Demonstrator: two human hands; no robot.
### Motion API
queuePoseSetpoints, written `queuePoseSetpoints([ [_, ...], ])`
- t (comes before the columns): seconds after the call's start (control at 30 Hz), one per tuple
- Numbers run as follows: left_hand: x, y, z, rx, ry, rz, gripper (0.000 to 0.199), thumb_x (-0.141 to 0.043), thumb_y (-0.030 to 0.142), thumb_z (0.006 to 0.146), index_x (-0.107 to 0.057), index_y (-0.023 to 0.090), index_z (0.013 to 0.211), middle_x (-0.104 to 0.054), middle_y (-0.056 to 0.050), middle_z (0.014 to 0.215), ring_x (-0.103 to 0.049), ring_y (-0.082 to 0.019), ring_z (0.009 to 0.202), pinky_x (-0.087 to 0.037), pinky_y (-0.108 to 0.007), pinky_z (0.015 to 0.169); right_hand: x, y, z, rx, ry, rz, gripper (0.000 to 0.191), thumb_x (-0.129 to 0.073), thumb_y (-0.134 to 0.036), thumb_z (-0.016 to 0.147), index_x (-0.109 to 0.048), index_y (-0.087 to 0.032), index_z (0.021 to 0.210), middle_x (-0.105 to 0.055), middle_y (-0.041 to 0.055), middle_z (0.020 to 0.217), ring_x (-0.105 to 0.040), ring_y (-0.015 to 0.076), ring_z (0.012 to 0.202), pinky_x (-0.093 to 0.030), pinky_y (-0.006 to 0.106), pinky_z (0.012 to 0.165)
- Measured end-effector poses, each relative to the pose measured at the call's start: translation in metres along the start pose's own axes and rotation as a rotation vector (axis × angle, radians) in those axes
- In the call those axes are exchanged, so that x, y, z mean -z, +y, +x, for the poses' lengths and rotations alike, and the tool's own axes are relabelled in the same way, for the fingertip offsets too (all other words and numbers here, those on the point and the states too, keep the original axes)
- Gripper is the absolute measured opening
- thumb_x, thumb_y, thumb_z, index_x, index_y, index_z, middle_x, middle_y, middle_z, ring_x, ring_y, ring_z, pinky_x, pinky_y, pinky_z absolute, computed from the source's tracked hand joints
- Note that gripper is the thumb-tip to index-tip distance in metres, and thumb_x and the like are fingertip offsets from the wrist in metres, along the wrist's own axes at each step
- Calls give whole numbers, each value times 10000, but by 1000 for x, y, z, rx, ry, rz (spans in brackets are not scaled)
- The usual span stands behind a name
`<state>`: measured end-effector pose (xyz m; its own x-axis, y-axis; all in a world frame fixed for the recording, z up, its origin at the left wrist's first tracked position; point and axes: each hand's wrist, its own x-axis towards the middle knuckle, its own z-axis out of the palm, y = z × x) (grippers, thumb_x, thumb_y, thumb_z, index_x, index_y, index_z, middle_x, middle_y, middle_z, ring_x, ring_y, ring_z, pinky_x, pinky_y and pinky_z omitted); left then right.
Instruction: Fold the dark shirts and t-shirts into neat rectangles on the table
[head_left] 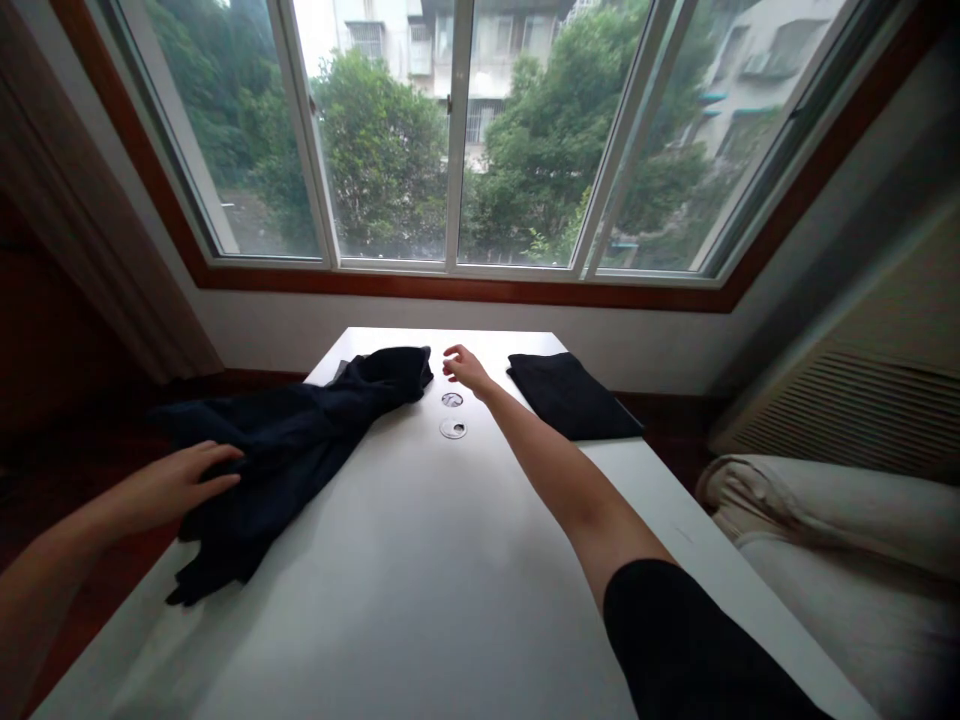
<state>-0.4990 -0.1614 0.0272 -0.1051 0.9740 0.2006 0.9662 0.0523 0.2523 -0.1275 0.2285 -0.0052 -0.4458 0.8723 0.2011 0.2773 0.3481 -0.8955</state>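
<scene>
A dark navy garment lies rumpled along the left side of the white table, part of it hanging past the edge. Over its near left part is my left hand, thumb and fingers apart; whether it touches the cloth I cannot tell. My right hand reaches toward the far end of the table, just right of the garment's bunched end and apart from it. Its fingers are loosely bent with nothing visible between them. To its right a dark folded piece of clothing lies flat near the table's right edge.
Two round fittings are set in the tabletop below my right hand. Beyond the table, a wide window looks out on trees. A beige cushioned seat stands at the right, and a curtain hangs at the left.
</scene>
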Motion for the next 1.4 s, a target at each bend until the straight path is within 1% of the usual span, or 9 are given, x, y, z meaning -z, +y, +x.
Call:
queuePoseSetpoints([
  [0.2, -51, -2, 9, -18, 37, 182, 481, -496, 605, 923, -742, 261, 1152, -694, -129, 1289, -645, -386, 1161, -515, -497, 1011, 82, 88, -35, -194, 397, -774, 352, -549, -333, 989, -597, -176, 1300, -593, 176, 1310, -568, 271, 1181, -453, 381, 977],
  [0.37, -61, 41, 39, -148, 150, 180, 449, -496, 578, 946, -726, 264, 1170, -642, -120, 1362, -581, -388, 1259, -446, -535, 1114, 131, 121, -70, -319, 445, -859, 260, -581, -272, 973, -671, -149, 1184, -600, 214, 1292, -509, 338, 1228, -398, 487, 1000],
  [0.6, -94, 95, 65, -304, 80, 4, 394, -530, 535, 973, -755, 274, 1162, -648, -77, 1379, -573, -313, 1302, -452, -511, 1144, 146, 93, -79, -189, 567, -718, 328, -379, -233, 1042, -667, -140, 1171, -667, 164, 1223, -578, 254, 1120, -414, 362, 985],
  [0.7, -100, 113, 72, -319, 30, -86, 374, -542, 524, 984, -748, 267, 1161, -643, -82, 1384, -572, -306, 1304, -463, -509, 1130, 144, 60, -88, 50, 567, -602, 321, -365, -281, 1047, -637, -175, 1180, -673, 116, 1215, -587, 231, 1123, -424, 335, 1019],
  [0.93, -118, 141, 95, -265, -14, -350, 516, -483, 557, 1015, -590, 241, 1408, -581, -115, 1472, -572, -301, 1334, -492, -477, 1106, 91, -17, -180, 552, 262, -229, 173, -509, -291, 951, -662, -228, 899, -661, 57, 892, -630, 220, 861, -515, 358, 862],
  [1.1, -164, 170, 90, -336, -92, -398, 747, -567, 546, 984, -313, 261, 1626, -404, -140, 1632, -425, -321, 1480, -375, -513, 1203, 51, -23, -212, 658, -478, -72, 131, -606, -296, 938, -717, -237, 901, -720, 37, 931, -673, 180, 822, -534, 290, 767],
  [1.17, -182, 185, 80, -391, -119, -359, 869, -669, 538, 920, -281, 256, 1645, -414, -168, 1611, -422, -353, 1465, -354, -538, 1207, 52, -11, -192, 559, -340, -88, 146, -604, -309, 951, -711, -217, 915, -730, 39, 912, -677, 180, 824, -530, 287, 776],
  [1.3, -195, 219, 55, -403, -201, -290, 920, -728, 442, 873, -267, 291, 1654, -601, -154, 1362, -563, -345, 1256, -429, -524, 1108, 83, 28, -125, 151, 195, -316, 240, -550, -330, 982, -681, -196, 1132, -713, 73, 1062, -671, 195, 956, -517, 304, 893],
  [1.4, -186, 247, 27, -371, -378, -233, 929, -715, 442, 879, -228, 311, 1659, -686, -114, 1152, -636, -317, 1070, -480, -465, 979, 101, 59, -93, -135, 338, -548, 530, -589, -435, 969, -534, -183, 1432, -592, 163, 1352, -605, 273, 1204, -472, 366, 1019],
])
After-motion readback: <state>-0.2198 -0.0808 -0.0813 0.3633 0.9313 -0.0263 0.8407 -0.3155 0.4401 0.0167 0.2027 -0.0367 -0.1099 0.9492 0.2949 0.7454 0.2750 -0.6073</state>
